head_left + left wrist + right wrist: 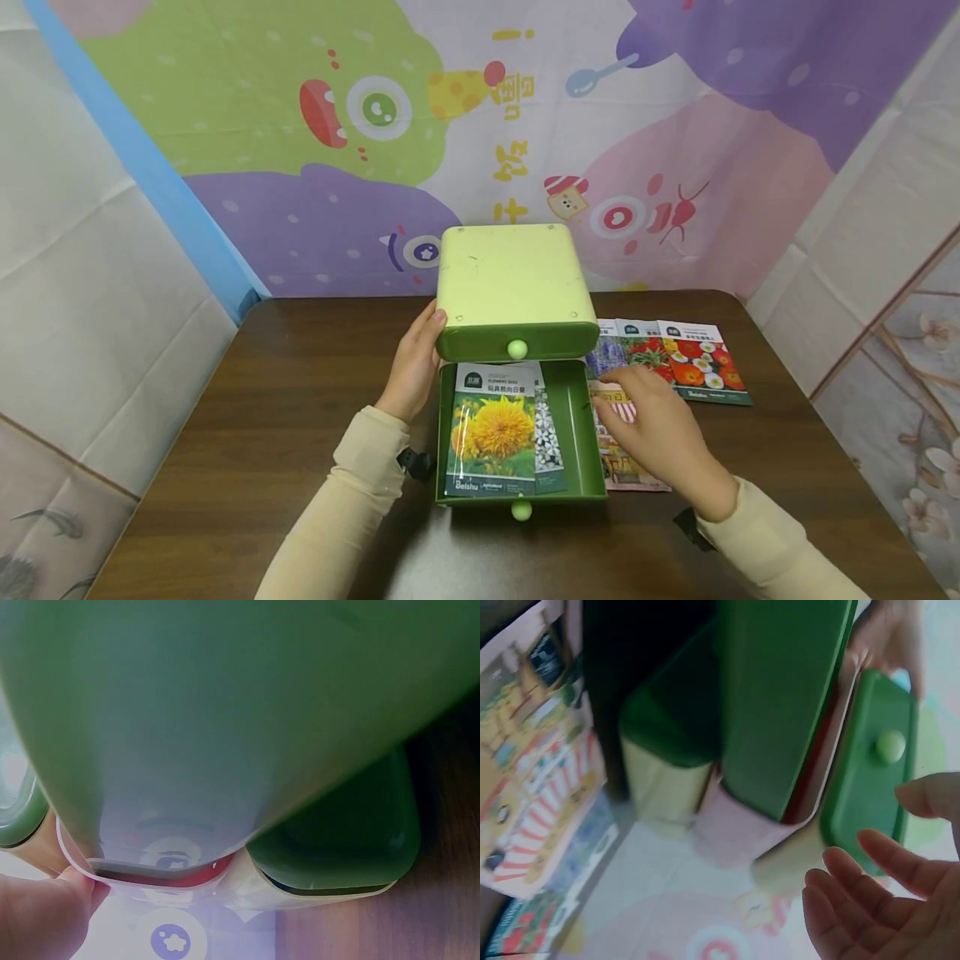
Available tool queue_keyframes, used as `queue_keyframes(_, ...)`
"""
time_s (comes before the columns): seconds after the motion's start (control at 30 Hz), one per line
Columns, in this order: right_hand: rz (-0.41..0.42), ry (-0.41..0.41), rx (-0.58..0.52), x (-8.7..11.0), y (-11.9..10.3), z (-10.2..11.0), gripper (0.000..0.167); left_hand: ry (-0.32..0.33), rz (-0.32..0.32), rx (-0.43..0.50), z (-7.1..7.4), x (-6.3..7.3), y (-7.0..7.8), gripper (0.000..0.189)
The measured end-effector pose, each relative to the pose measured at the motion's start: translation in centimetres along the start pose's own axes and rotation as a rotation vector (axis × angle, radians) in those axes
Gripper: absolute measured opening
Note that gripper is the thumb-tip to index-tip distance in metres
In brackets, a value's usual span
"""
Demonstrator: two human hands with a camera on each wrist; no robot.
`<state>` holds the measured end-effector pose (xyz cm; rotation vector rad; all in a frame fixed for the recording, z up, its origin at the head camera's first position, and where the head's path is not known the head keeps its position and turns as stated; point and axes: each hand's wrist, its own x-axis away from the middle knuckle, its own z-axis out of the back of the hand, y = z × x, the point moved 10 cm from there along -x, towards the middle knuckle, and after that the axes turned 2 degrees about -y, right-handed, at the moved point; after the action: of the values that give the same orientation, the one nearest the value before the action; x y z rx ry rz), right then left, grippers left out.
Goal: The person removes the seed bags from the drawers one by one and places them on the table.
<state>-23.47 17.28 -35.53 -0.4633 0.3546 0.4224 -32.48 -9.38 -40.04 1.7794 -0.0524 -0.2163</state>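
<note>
A mini drawer box [517,275] with a pale yellow top and green drawer fronts stands on the table. Its bottom drawer [577,425] is pulled out, and the top drawer [480,342] is closed. Inside the pulled-out one lies a yellow sunflower seed packet [491,433], partly over a white-flower seed packet [550,437]. My left hand [412,367] grips the box's left side, thumb at the front corner. Over the drawer's right edge hovers my right hand [656,425], holding nothing, its fingers loosely bent; the right wrist view shows its palm and fingers [855,892].
Right of the box lie a striped-awning packet [630,467] and several flower seed packets, one with red and white flowers [701,367]. A cartoon-printed cloth [300,225] hangs behind the brown table [285,400].
</note>
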Motion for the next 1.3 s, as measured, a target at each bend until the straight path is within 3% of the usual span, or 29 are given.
queue_keyframes(0.2, 0.185, -0.058, 0.027, -0.3, -3.6, -1.5, 0.041, -0.005, 0.003, 0.004, 0.0, 0.0, 0.0, 0.065)
queue_keyframes(0.47, 0.293, -0.225, 0.115, -0.4, -5.5, -5.1, 0.063, -0.001, 0.004, -0.009, -0.1, 0.0, 0.1, 0.066)
queue_keyframes(0.87, 0.276, -0.526, 0.199, 0.2, -5.6, -10.1, 0.088, 0.008, 0.003, 0.001, 0.0, 0.0, 0.0, 0.064)
queue_keyframes(1.3, 0.197, -0.596, 0.317, 0.3, -4.7, -12.0, 0.101, -0.001, -0.006, 0.007, -0.1, 0.0, 0.1, 0.063)
